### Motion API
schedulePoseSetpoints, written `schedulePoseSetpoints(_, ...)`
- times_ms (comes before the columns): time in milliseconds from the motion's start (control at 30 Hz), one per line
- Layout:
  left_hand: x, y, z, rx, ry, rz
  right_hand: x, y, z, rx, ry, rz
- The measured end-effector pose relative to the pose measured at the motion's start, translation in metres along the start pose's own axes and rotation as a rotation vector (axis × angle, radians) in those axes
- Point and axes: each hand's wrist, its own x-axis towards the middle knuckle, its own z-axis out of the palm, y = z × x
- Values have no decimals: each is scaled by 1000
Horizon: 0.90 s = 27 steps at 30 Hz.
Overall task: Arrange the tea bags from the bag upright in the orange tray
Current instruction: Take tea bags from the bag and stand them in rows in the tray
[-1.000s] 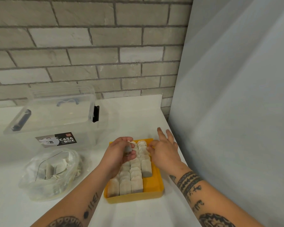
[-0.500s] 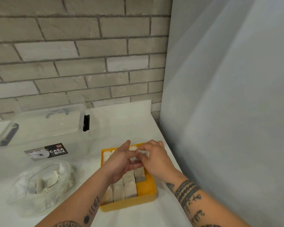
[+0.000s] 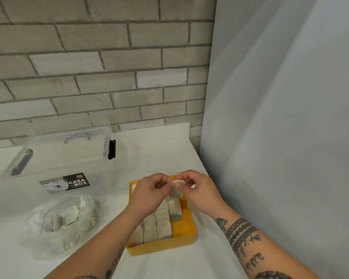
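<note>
Pale paper tea bag (image 3: 175,191), darker below, top pinched by left hand (image 3: 149,191) and right hand (image 3: 199,191) fingers (image 3: 184,181), above orange tray (image 3: 186,226)

Left hand (image 3: 147,191), right hand (image 3: 200,193) bare. Right forearm (image 3: 243,236): black patterned bands, glyph-like tattoos. Left forearm (image 3: 101,252): small black marks.

left grip (image 3: 147,192) + right grip (image 3: 201,190): pinching tea bag (image 3: 175,192) | above orange tray (image 3: 185,225)

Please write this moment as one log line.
left hand pinches small white paper tea bag; right hand pinches same bag; orange plastic tray below, partly filled
</note>
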Motion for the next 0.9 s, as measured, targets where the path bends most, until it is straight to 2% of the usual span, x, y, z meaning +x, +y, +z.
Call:
schedulePoseSetpoints(300, -1, -2, 4, -40, 9, -25, 1, -4, -3, -4, -33, -18)
schedulePoseSetpoints(433, -1, -3, 4, -69, 10, -48, 1, 0, -3, -123, -89, -11)
schedulePoseSetpoints(733, -9, -19, -1, -88, -4, -68, 3, -4, -4, -208, -199, -26)
schedulePoseSetpoints(900, -11, -39, -22, 139, 237, -49, 6, -2, -5, -394, -233, 33)
